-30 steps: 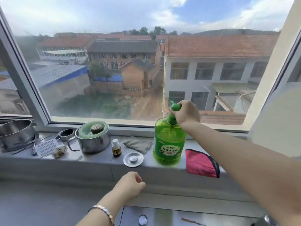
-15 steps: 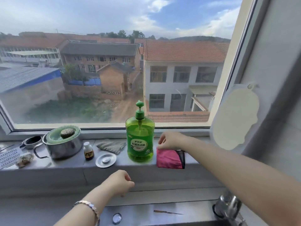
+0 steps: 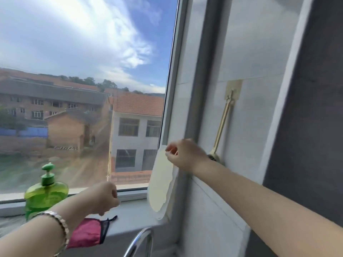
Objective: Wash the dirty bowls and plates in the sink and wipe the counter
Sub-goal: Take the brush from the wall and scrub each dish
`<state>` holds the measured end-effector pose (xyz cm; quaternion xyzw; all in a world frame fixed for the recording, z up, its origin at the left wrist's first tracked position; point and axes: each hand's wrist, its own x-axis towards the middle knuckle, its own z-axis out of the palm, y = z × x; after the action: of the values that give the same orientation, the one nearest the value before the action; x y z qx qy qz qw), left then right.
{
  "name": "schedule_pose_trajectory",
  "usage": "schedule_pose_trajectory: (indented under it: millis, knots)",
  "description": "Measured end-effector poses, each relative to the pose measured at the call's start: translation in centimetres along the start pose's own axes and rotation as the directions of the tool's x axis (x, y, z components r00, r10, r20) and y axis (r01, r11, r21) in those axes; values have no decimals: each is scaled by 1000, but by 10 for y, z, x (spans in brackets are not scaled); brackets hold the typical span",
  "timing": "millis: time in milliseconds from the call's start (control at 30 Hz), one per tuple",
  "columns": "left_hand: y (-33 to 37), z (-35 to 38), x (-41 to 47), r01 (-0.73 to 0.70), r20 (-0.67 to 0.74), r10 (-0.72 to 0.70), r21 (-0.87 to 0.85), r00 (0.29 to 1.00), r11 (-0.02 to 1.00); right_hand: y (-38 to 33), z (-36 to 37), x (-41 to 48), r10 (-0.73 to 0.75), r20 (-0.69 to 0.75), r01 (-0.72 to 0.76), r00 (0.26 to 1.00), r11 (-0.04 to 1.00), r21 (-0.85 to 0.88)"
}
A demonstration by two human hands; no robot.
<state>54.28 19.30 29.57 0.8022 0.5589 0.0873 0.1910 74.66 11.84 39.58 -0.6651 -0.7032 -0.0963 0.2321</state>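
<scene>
While the wall pad point(image 3: 160, 184) is pinched by the right hand point(image 3: 185, 154), the left hand point(image 3: 105, 197) is clenched above a cloth point(image 3: 87, 232) at the sill's point(image 3: 133, 210) edge.

I see bare sill point(image 3: 133, 210) btwn soap bottle point(image 3: 46, 193), lower left, & hanging pale pad point(image 3: 160, 184), ctr; faucet point(image 3: 141, 240) blocks bottom ctr.

The left hand point(image 3: 104, 198) shows only its back, so whether its curled fingers hold anything cannot be told; its forearm covers part of the green soap bottle point(image 3: 45, 193) and of the pink cloth point(image 3: 87, 234). The right hand point(image 3: 185, 154) hides the head of the hanging brush point(image 3: 223, 123), and blur leaves unclear whether it touches the pale pad point(image 3: 159, 182). The tap point(image 3: 138, 242) is cut off at the bottom edge.
</scene>
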Motion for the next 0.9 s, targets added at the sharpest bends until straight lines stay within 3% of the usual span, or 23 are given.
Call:
schedule_pose_trajectory:
  millis: [67,167,300,367,500,733,900]
  knots:
    - [28,-5,0,-44,-40,45,31,998,999,23,-38,-4,27,-184,-34,983,999,-34]
    - [54,-7,-5,-75,-71,79,63,994,995,63,-66,-1,146,-307,-203,941,965,-164]
    - [63,-1,-14,-56,-72,61,63,996,996,89,-52,7,506,-293,-470,812,863,188]
    - [61,1,-20,-23,-66,28,72,997,997,90,-39,14,565,-265,-469,782,812,346]
    - [56,-5,-33,36,-39,-32,99,999,994,93,-28,30,630,-308,-453,713,749,483]
    - [54,-22,-32,59,-18,-57,104,998,993,93,-33,45,685,-404,-458,607,716,527]
    - [54,-21,-23,37,-18,-35,110,999,993,91,-38,53,682,-367,-391,633,691,608]
